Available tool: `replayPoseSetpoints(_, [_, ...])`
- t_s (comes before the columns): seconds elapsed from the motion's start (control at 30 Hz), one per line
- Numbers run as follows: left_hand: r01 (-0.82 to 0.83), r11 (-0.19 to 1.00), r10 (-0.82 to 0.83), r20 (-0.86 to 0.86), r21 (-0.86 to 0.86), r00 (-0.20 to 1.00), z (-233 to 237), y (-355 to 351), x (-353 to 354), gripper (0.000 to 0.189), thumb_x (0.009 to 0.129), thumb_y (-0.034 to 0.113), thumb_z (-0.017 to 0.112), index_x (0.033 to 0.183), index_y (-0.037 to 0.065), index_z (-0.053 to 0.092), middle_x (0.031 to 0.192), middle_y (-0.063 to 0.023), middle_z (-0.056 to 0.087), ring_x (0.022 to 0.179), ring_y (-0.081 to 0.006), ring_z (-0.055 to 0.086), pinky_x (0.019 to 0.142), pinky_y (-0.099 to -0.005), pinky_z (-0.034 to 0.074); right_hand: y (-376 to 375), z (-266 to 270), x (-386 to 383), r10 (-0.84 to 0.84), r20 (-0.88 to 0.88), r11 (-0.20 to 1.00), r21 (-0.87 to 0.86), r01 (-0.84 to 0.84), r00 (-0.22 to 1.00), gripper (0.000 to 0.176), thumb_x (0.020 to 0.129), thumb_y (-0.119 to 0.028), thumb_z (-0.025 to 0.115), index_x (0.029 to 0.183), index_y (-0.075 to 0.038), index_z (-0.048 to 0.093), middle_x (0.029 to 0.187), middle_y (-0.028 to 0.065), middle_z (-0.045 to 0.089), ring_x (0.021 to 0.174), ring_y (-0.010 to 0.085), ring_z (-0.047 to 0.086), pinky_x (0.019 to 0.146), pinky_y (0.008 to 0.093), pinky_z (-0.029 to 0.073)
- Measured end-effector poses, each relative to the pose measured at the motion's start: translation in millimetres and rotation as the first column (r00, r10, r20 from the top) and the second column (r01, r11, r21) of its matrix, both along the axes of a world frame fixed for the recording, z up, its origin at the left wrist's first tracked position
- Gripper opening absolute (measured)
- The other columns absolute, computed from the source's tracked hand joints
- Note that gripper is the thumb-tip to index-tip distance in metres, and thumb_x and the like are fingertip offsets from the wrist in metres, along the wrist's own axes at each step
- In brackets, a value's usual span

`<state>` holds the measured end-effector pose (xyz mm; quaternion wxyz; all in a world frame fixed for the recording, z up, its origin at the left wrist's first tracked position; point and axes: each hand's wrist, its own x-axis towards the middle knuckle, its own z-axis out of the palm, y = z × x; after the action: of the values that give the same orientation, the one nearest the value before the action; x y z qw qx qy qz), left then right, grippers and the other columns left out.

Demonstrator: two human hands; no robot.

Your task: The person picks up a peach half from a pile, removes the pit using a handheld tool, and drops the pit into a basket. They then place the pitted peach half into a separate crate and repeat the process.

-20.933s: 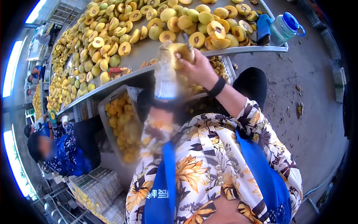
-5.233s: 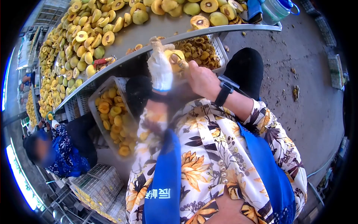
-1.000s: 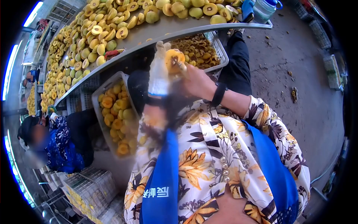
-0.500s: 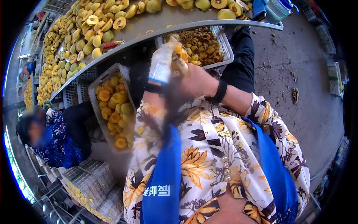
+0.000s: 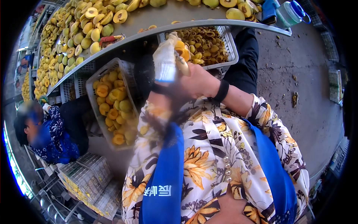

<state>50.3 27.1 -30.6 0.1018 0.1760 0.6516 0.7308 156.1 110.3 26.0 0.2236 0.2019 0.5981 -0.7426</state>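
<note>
My left hand (image 5: 164,59), in a whitish knit glove, is closed on an orange-yellow peach piece (image 5: 181,49) above the crate of pitted scraps. Bare and wrapped round a tool with a pale handle (image 5: 182,67), my right hand (image 5: 201,80) is close beside it. The tool's working end is hidden against the fruit. Below the hands' far side, a white crate (image 5: 233,56) holds brown and yellow scraps. Another crate (image 5: 89,87), to the left, holds yellow peach halves.
A metal-edged table (image 5: 160,28) curves across the top, bearing heaped peach halves (image 5: 89,30), a red-handled tool (image 5: 112,38) and a clear jug with a blue lid (image 5: 289,15). A co-worker (image 5: 56,138) sits at the left near stacked crates (image 5: 85,171). Debris lies on the floor (image 5: 283,74).
The view has shifted slightly, so the table and jug stand a little differently in it. My hands keep nearly the same pose on the peach and tool.
</note>
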Motion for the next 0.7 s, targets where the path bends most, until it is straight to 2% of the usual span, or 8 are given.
replayPoseSetpoints(0.07, [-0.009,0.973,-0.159,0.694,0.232,0.702,40.3,7.3,7.2,0.020,0.088,0.022,0.054,0.093,0.003,0.057,0.077,-0.0064,0.058,0.063,-0.0171,0.056,0.054,-0.0285,0.047,1.5,-3.3,0.3,-0.005,0.036,0.999,-0.044,0.007,0.999,0.009,0.079,-0.005,0.048,0.086,-0.003,0.042,0.057,0.0042,0.045,0.039,0.0100,0.042,0.033,0.0247,0.035])
replayPoseSetpoints(0.27, [-0.033,0.986,-0.075,0.612,0.163,0.787,33.8,13.4,-2.5,0.030,0.088,0.034,0.055,0.092,0.005,0.057,0.074,-0.0073,0.058,0.061,-0.0191,0.057,0.054,-0.0289,0.048,16.6,-12.0,-6.4,0.043,0.124,0.867,-0.498,0.025,0.991,0.009,0.082,-0.003,0.050,0.088,-0.006,0.044,0.061,-0.0014,0.043,0.041,0.0046,0.035,0.033,0.0197,0.030])
replayPoseSetpoints(0.5, [-0.405,0.861,-0.080,0.869,0.307,0.489,6.7,7.3,-36.7,0.041,0.089,0.050,0.046,0.085,0.010,0.056,0.073,-0.0056,0.059,0.058,-0.0221,0.056,0.048,-0.0326,0.046,21.8,-22.9,-16.5,-0.049,-0.128,0.611,-0.788,-0.072,0.991,0.013,0.089,-0.006,0.048,0.102,-0.008,0.048,0.056,-0.0057,0.036,0.035,0.0018,0.028,0.031,0.0171,0.022])
replayPoseSetpoints(0.57, [-0.140,0.713,-0.489,0.630,0.687,0.603,-5.6,-28.2,-51.5,0.039,0.088,0.051,0.046,0.075,0.015,0.052,0.068,-0.0004,0.056,0.054,-0.0174,0.053,0.044,-0.0251,0.040,21.8,-28.8,-18.9,-0.047,-0.030,0.652,-0.758,0.008,0.998,0.015,0.090,-0.007,0.047,0.105,-0.009,0.048,0.056,-0.0052,0.037,0.035,0.0023,0.029,0.030,0.0178,0.024])
replayPoseSetpoints(0.6, [-0.352,0.864,-0.100,0.807,0.361,0.582,8.8,-28.1,-61.4,0.040,0.088,0.052,0.044,0.071,0.016,0.049,0.066,-0.0003,0.053,0.052,-0.0161,0.052,0.039,-0.0229,0.036,33.0,-35.4,-19.0,-0.079,0.002,0.683,-0.728,0.056,0.997,0.016,0.090,-0.008,0.046,0.106,-0.009,0.048,0.056,-0.0050,0.038,0.035,0.0025,0.030,0.030,0.0181,0.024])
replayPoseSetpoints(0.63, [-0.382,0.802,-0.135,0.763,0.459,0.632,21.0,-43.4,-55.2,0.039,0.088,0.051,0.045,0.071,0.016,0.049,0.067,-0.0023,0.054,0.051,-0.0168,0.052,0.034,-0.0219,0.033,49.0,-47.1,-16.3,-0.122,0.035,0.711,-0.694,0.111,0.992,0.018,0.090,-0.008,0.046,0.108,-0.010,0.048,0.056,-0.0048,0.039,0.035,0.0028,0.031,0.030,0.0184,0.025])
replayPoseSetpoints(0.67, [-0.207,0.849,-0.191,0.648,0.486,0.737,34.7,-68.7,-44.2,0.037,0.088,0.049,0.047,0.073,0.016,0.051,0.068,-0.0031,0.056,0.054,-0.0174,0.055,0.034,-0.0228,0.035,57.3,-79.8,-15.5,0.049,-0.021,0.992,-0.117,-0.051,0.999,0.023,0.086,-0.014,0.053,0.108,-0.010,0.050,0.059,0.0015,0.051,0.038,0.0126,0.045,0.033,0.0253,0.036])
replayPoseSetpoints(0.7, [-0.386,0.879,0.115,0.659,0.281,0.743,47.3,-83.5,-34.2,0.037,0.088,0.049,0.048,0.072,0.016,0.050,0.065,-0.0017,0.055,0.053,-0.0168,0.053,0.036,-0.0222,0.037,63.8,-112.5,-10.5,0.527,-0.163,0.721,0.605,-0.337,0.834,0.017,0.081,-0.015,0.053,0.095,-0.007,0.059,0.068,0.0088,0.057,0.054,0.0213,0.053,0.048,0.0325,0.042])
